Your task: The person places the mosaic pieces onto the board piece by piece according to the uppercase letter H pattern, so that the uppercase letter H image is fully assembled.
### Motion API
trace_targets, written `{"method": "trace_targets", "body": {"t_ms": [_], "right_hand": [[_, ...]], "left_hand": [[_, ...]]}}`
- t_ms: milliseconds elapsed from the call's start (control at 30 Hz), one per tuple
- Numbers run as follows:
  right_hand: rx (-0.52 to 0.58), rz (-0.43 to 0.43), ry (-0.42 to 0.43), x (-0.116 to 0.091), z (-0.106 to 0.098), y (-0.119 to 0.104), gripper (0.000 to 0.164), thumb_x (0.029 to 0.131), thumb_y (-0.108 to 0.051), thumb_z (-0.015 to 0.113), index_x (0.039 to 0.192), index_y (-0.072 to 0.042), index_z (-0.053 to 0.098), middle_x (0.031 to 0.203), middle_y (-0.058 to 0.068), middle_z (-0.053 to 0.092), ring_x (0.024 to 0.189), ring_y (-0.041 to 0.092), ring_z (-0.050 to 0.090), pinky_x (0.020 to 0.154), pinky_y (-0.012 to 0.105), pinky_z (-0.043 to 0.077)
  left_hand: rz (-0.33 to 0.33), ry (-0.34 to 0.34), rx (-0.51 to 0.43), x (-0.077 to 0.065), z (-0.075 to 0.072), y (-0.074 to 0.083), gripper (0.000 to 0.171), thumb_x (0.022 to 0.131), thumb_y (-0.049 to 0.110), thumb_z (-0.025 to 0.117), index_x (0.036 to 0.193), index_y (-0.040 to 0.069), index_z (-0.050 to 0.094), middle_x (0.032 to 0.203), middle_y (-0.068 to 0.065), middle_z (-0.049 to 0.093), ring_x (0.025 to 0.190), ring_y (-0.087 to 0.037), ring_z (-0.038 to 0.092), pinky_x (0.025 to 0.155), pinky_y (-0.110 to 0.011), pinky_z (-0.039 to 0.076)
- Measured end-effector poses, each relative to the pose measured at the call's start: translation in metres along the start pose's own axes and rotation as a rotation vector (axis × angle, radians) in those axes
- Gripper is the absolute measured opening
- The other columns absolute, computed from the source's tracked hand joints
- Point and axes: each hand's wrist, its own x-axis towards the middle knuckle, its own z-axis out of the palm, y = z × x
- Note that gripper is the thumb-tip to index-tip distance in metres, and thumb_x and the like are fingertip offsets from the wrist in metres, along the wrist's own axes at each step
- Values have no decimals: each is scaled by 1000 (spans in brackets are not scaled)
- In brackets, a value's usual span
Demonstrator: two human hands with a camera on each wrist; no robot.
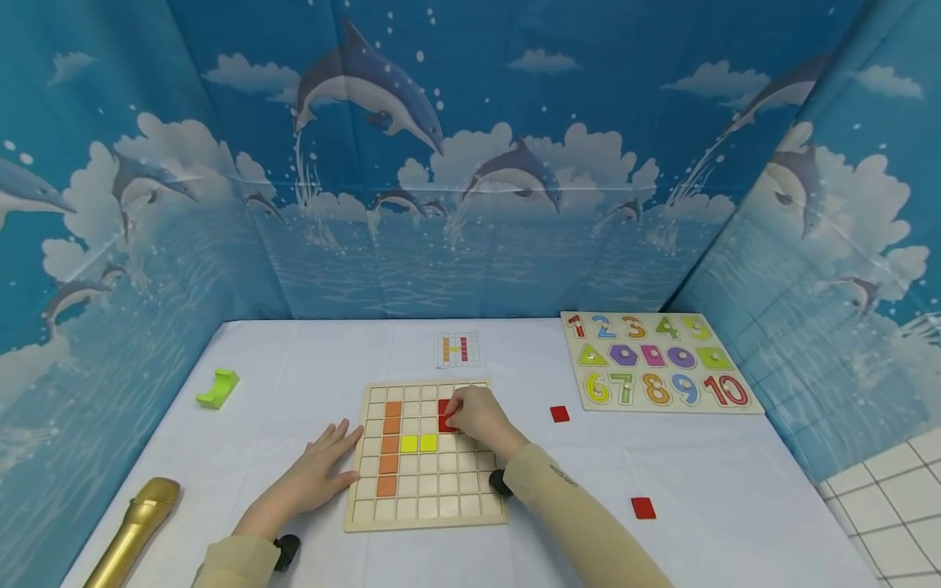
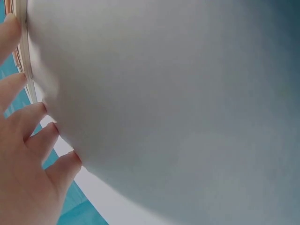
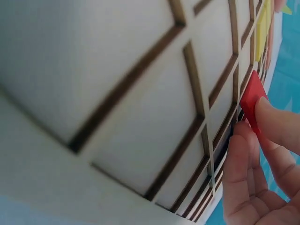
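A wooden grid board point(image 1: 426, 524) lies on the white table, holding a column of several orange tiles point(image 1: 389, 445) and two yellow tiles point(image 1: 408, 443) side by side. My right hand point(image 1: 478, 415) is over the board's upper right part. Its thumb and fingers pinch a red square tile point(image 3: 252, 96), tilted against the grid in the right wrist view. Just beyond the fingertips, another red tile point(image 1: 443, 405) sits in the grid. My left hand point(image 1: 312, 476) has its fingers spread, thumb and fingertips at the board's left edge; in the left wrist view its fingers are extended.
Two loose red tiles point(image 1: 560, 414) lie right of the board, one nearer me. Behind the board is a small pattern card point(image 1: 470, 359). A number-and-shape puzzle point(image 1: 544, 318) stands back right. On the left are a green curved block point(image 1: 218, 389) and a golden microphone point(image 1: 132, 531).
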Motion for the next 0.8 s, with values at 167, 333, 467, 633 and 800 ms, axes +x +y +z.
{"method": "trace_targets", "body": {"t_ms": [167,333,467,633,800], "right_hand": [[-92,-18,8,1,2,-3,8,83,-2,76,82,-5,69,85,5,66,76,15,55,68,27,50],[-115,-30,5,1,1,-4,9,83,-3,76,81,-5,68,85,6,65,75,15,53,66,27,49],[-48,-7,-8,-1,-3,-1,10,84,-6,76,81,-6,67,78,3,63,69,14,51,60,23,44],[-14,16,-5,-6,-18,9,8,86,-12,75,86,-8,68,79,2,62,71,14,53,62,23,44],[0,78,38,-13,-38,24,8,87,-15,73,91,-8,69,84,2,63,77,15,55,66,25,46]], "left_hand": [[11,-1,-3,-1,0,0,73,90,30,70,152,10,38,161,-24,22,149,-47,14,116,-70,13],[26,6,6,-1,-1,0,72,90,28,70,151,8,39,160,-26,23,148,-48,15,115,-71,14],[29,8,10,-1,-1,0,72,90,27,70,151,8,38,160,-26,23,148,-48,15,115,-71,14],[28,3,6,0,0,-1,72,90,28,70,152,8,38,160,-25,23,148,-48,15,115,-71,14],[20,-3,14,0,-1,-2,72,90,30,70,151,9,38,160,-25,23,148,-48,15,115,-70,14]]}}
